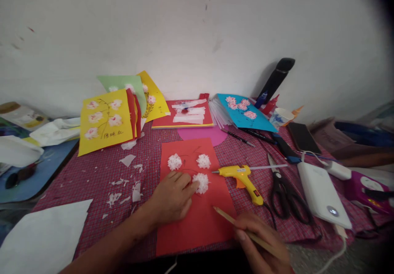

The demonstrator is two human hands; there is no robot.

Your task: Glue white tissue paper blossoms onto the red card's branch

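Note:
A red sheet of paper (197, 229) lies in front of me, with thin dark branch lines drawn on it. Three crumpled white paper flowers sit on the sheet: one at upper left (175, 162), one at upper right (203, 161) and a lower one (202, 183). My left hand (172, 196) rests on the sheet, a finger reaching to the edge of the lower flower and the others bent. Held like a pen in my right hand (261, 241) is a slim wooden pencil (226, 216), its tip over the sheet's right part.
Right of the sheet lie a yellow glue gun (243, 177), black scissors (285, 198), a white power bank (323, 194) and a phone (304, 138). Finished flower cards (104, 122) lean at back left, a blue card (246, 114) at back right. White paper scraps (137, 192) litter the cloth.

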